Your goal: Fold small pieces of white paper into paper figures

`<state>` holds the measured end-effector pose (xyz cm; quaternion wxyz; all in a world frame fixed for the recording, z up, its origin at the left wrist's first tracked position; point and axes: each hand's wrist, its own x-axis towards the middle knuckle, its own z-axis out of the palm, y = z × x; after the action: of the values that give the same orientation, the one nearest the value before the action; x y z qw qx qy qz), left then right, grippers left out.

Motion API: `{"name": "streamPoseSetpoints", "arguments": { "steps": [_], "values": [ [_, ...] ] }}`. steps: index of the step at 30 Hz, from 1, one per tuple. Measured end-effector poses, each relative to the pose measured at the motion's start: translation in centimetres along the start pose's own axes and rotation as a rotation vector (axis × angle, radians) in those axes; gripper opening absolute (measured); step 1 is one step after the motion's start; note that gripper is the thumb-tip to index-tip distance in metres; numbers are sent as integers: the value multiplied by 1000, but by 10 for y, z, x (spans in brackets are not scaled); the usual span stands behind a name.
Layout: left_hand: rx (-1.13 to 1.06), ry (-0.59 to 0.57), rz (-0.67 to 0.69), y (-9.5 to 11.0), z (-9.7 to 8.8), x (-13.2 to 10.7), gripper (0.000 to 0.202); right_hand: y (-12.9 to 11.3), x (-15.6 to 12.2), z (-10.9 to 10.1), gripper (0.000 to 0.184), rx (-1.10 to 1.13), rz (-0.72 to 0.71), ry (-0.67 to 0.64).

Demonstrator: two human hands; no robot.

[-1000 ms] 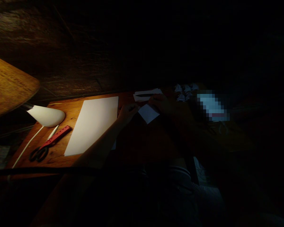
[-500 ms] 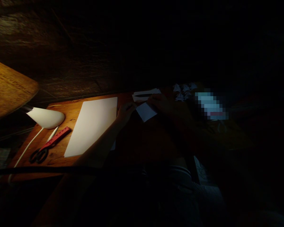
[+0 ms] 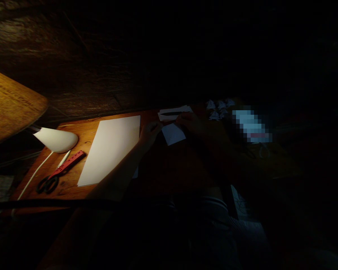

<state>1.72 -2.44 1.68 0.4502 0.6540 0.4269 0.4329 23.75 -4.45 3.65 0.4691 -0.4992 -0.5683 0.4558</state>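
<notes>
In dim light, a small folded white paper [image 3: 173,134] lies on the wooden desk [image 3: 81,138] between my hands. My left hand [image 3: 149,134] rests at the paper's left edge with its fingers curled on it. On the paper's upper right side my right hand [image 3: 190,123] lies in shadow, its fingers pressed against the paper. A large blank white sheet [image 3: 109,148] lies just left of my left forearm.
A white lamp [image 3: 56,139] with its cord stands at the desk's left end. Scissors [image 3: 47,183] and a red ruler [image 3: 69,162] lie beside it. Another paper piece [image 3: 174,111] and small folded paper shapes [image 3: 219,107] sit at the back. A lit screen [image 3: 252,125] glows right.
The small folded paper has shifted slightly up and turned a little under my fingers. Both hands stay in nearly the same place.
</notes>
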Motion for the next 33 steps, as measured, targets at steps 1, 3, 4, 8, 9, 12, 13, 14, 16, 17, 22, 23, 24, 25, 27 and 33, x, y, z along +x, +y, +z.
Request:
{"name": "streamPoseSetpoints", "arguments": {
  "steps": [1, 3, 4, 8, 9, 12, 13, 14, 16, 17, 22, 23, 24, 25, 27, 33],
  "values": [
    [-9, 6, 0, -1, 0, 0, 26, -1, 0, 0, 17, -1, -7, 1],
    [-41, 27, -9, -4, 0, 1, 31, -2, -2, 1, 18, -1, -28, 7],
    [-68, 47, -18, -7, 0, 2, 35, -3, -2, 2, 18, 5, -38, 12],
    [-161, 52, -58, -14, 0, 4, 48, -7, -4, 3, 17, 34, -62, 62],
    [-146, 32, -49, -14, 0, 4, 46, -7, -4, 3, 18, 32, -70, 70],
    [-121, -77, -61, -10, 0, 3, 43, -6, -3, 4, 20, 26, -90, 65],
    [-134, -81, -67, -8, 0, 3, 42, -5, -2, 4, 20, 33, -91, 56],
    [-152, -69, -74, -6, 0, 3, 41, -4, -2, 4, 21, 45, -89, 43],
    [-181, -39, -87, -3, 0, 3, 37, -1, -1, 4, 21, 75, -87, 8],
    [-189, -32, -91, -3, 0, 3, 36, 0, 0, 4, 20, 88, -88, -5],
    [-158, -111, -106, -4, 0, 5, 39, 6, 5, 3, 16, 124, -126, -43],
    [-150, -125, -107, -5, 0, 5, 40, 7, 6, 3, 16, 108, -142, -52],
    [-144, -126, -100, -6, 0, 6, 41, 8, 7, 3, 15, 78, -158, -58],
    [-140, -116, -84, -8, 0, 7, 41, 9, 7, 2, 13, 37, -171, -60],
    [-122, -63, -33, -12, 1, 8, 40, 11, 7, 1, 7, -61, -190, -56],
    [219, 79, 160, -14, 0, 7, 32, 12, 2, -5, 19, -448, -258, -83]
  ]
}}
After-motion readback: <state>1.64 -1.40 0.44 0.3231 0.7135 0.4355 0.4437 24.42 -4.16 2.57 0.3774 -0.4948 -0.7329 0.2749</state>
